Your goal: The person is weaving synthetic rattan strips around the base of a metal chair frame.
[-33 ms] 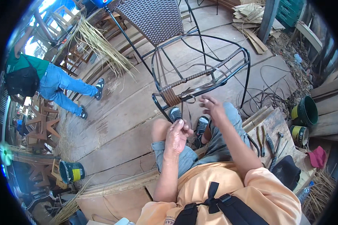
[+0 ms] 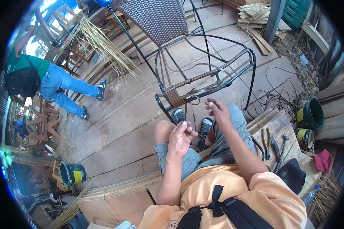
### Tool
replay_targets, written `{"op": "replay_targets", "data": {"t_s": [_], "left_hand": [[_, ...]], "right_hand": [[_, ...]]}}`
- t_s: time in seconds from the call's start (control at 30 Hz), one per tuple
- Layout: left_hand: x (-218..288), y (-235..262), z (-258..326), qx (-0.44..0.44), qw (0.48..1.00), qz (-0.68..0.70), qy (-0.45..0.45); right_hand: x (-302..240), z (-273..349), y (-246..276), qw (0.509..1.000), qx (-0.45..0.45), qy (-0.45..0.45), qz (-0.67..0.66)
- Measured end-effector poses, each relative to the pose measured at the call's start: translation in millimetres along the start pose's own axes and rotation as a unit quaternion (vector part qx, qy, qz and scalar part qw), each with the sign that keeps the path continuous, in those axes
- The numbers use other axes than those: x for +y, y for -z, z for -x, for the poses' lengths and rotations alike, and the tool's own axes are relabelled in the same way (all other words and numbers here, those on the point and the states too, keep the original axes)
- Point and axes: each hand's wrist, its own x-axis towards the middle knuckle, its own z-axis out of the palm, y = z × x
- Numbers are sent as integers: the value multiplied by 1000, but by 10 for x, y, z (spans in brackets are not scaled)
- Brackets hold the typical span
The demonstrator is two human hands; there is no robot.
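Note:
In front of me stands a chair with a black metal frame (image 2: 252, 57) and a woven brown backrest (image 2: 156, 21). Its seat is mostly open, with brown strips wound round the front left corner (image 2: 174, 98) and along a crossbar. From that corner a loose weaving strip (image 2: 193, 114) hangs down toward my left hand (image 2: 181, 139). Thumb and fingers of that hand are pinched together above my knee, seemingly on the strip's end. My right hand (image 2: 219, 114) is raised near the seat's front edge, fingers apart, holding nothing I can see.
Right of me, pliers (image 2: 268, 143) and other tools lie on a wooden board beside a black cap (image 2: 291, 173). Green buckets (image 2: 311, 113) and tangled strips (image 2: 269, 97) are beyond. At left a person in jeans (image 2: 65, 84) stands near bundled fibres (image 2: 103, 45).
My right hand has shifted very slightly, its fingers a little lower and closer together. My left hand and the chair look the same.

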Motion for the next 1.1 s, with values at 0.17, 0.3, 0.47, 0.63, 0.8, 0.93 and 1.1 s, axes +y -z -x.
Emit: {"op": "replay_targets", "data": {"t_s": [0.17,0.3,0.47,0.63,0.8,0.93,1.1], "left_hand": [[61,-30,9,10,1000,17,13],[217,77,-112,11,998,-41,43],[588,201,-283,75,996,-50,19],[562,157,-332,26,999,-37,7],[639,119,-366,29,996,-80,5],[677,186,-351,32,993,-116,0],[648,157,-355,27,996,-86,-11]], "right_hand": [[-265,110,-310,982,-11,119,147],[-306,75,-375,998,-8,54,32],[-848,514,-370,989,-75,89,93],[-616,377,-199,848,-63,427,307],[-593,372,-426,918,-52,309,241],[-674,686,-517,855,-283,-227,-371],[-543,621,-90,956,-277,-93,35]]}}
